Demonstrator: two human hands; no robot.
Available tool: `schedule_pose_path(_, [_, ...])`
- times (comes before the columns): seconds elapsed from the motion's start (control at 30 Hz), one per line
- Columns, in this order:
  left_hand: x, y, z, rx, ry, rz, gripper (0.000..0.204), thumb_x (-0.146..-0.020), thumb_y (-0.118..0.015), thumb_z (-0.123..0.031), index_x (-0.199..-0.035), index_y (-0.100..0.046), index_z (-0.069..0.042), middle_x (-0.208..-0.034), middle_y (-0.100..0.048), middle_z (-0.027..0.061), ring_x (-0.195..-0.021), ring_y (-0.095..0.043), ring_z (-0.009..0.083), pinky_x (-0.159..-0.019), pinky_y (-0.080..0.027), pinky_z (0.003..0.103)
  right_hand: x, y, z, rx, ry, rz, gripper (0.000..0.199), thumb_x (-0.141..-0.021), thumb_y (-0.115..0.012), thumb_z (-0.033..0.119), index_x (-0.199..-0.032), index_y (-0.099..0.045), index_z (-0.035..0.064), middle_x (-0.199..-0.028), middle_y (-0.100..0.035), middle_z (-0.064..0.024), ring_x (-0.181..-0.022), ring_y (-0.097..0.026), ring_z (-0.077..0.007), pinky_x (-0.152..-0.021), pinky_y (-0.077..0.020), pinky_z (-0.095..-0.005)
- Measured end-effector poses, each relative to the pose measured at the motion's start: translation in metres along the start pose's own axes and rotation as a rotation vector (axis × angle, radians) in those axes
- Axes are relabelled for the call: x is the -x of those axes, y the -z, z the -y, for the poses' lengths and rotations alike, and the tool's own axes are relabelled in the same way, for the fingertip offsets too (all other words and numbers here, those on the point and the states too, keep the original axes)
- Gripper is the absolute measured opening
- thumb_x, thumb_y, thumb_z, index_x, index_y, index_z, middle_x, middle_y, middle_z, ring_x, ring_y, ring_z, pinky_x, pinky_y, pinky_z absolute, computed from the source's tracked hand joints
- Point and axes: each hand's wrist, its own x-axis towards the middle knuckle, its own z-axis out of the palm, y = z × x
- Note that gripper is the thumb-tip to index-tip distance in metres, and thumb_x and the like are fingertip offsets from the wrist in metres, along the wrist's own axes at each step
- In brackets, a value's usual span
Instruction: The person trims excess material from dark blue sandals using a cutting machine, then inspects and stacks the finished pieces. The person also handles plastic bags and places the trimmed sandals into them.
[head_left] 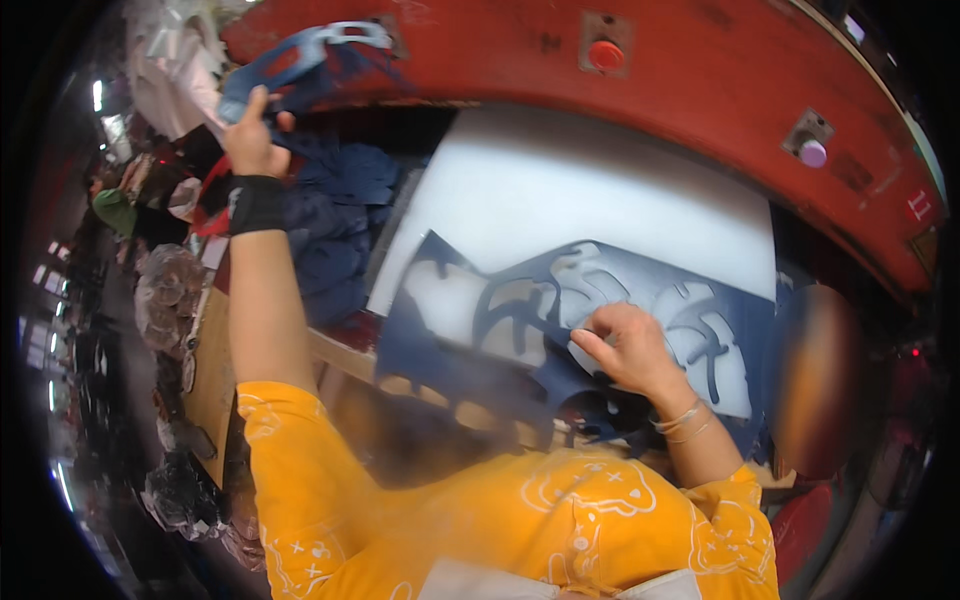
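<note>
My left hand [256, 145] is raised at the far left, wearing a black wristband [257, 204]. It grips a blue scrap [285, 68] of sheet material with holes cut through it. A larger dark blue sheet [425, 335], full of curved cut-outs, lies across a white board [580, 165] and hangs past its near edge. Over this sheet, my right hand [635, 350] has its thumb and fingers drawn together on a strip of it. Bracelets circle the right wrist.
A red machine beam [480, 50] spans the far side, carrying a red button [605, 55] and a pinkish knob [812, 153]. Dark blue cut pieces [345, 215] are piled left of the board. Clear plastic bags [165, 285] sit farther left. Something rounded and blurred [815, 380] stands at right.
</note>
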Motion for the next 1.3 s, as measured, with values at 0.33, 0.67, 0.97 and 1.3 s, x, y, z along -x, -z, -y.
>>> schedule_pose_path(0.33, [0.141, -0.077, -0.068, -0.258, -0.004, 0.669, 0.021, -0.092, -0.060, -0.021, -0.101, -0.061, -0.003, -0.085, -0.066, 0.0045, -0.070, -0.063, 0.0094, -0.042, -0.045, 0.019, -0.113, 0.010, 0.113, -0.136, 0.624, -0.403, 0.031, -0.081, -0.066, 0.011, -0.110, -0.062, 0.0022, -0.112, -0.061, -0.0155, -0.098, -0.059, -0.0334, -0.084, -0.0478, -0.0366])
schedule_pose_path(0.67, [0.195, -0.096, -0.074, -0.239, -0.215, 0.688, 0.020, -0.090, -0.062, -0.012, -0.107, -0.061, -0.001, -0.090, -0.066, -0.0003, -0.075, -0.058, 0.0063, -0.063, -0.048, 0.021, -0.101, 0.003, 0.119, -0.628, 0.304, 0.009, 0.033, -0.075, -0.070, 0.021, -0.098, -0.063, -0.0017, -0.063, -0.059, -0.0100, -0.055, -0.055, -0.0190, -0.055, -0.0449, -0.0300])
schedule_pose_path(0.97, [0.218, -0.085, -0.089, -0.573, -0.631, 0.553, 0.016, -0.089, -0.060, -0.009, -0.099, -0.067, 0.003, -0.090, -0.070, 0.0060, -0.074, -0.065, 0.0130, -0.072, -0.051, 0.026, -0.091, 0.005, 0.133, -0.732, 0.348, -0.005, 0.025, -0.077, -0.064, 0.018, -0.083, -0.065, -0.0071, -0.054, -0.054, -0.0094, -0.051, -0.050, -0.0105, -0.051, -0.0417, -0.0288])
schedule_pose_path(1.3, [0.243, -0.062, -0.081, -0.238, -0.221, 0.223, 0.027, -0.096, -0.050, -0.015, -0.112, -0.059, 0.006, -0.101, -0.068, 0.0151, -0.084, -0.067, 0.0194, -0.056, -0.056, 0.026, -0.074, -0.025, 0.119, -0.675, 0.222, 0.283, 0.032, -0.080, -0.068, 0.031, -0.080, -0.069, -0.0012, -0.060, -0.060, -0.0081, -0.062, -0.060, -0.0113, -0.060, -0.0472, -0.0304])
